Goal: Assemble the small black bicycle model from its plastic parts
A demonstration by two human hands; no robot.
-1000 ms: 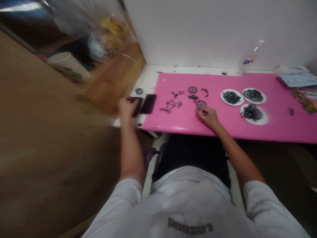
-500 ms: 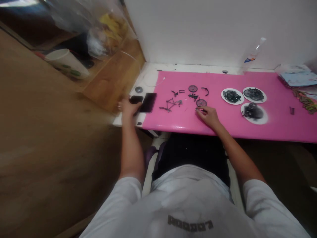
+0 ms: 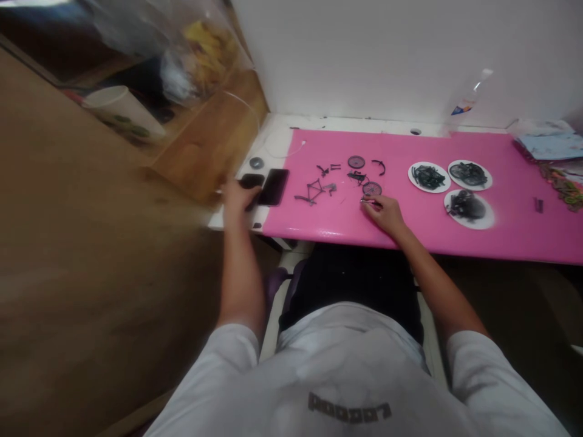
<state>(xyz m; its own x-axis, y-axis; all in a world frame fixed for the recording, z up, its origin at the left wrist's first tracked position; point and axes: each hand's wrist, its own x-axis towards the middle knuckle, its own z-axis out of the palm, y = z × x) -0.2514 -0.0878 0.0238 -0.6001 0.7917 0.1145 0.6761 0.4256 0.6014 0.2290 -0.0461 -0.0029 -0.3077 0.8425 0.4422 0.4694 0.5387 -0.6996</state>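
Note:
At the white left end of the table, my left hand [image 3: 237, 197] is closed around a dark phone [image 3: 252, 181], its thumb over the screen and its fingers past the left side. A larger black phone or tablet [image 3: 274, 187] lies right beside it. My right hand [image 3: 386, 214] rests on the pink mat, fingertips pinched on a small thing too tiny to make out. Just above those fingertips is a toy bicycle wheel [image 3: 372, 189]. A second wheel [image 3: 356, 162], a miniature bicycle frame [image 3: 314, 190], a curved black part [image 3: 379, 167] and several small dark parts lie nearby.
Three white plates [image 3: 412, 181] with dark parts stand right of my right hand. A clear bottle [image 3: 471, 97] is by the wall. Plastic packets [image 3: 551, 144] lie at the far right. A round metal disc [image 3: 256, 163] and white cable [image 3: 282, 156] lie behind the phones.

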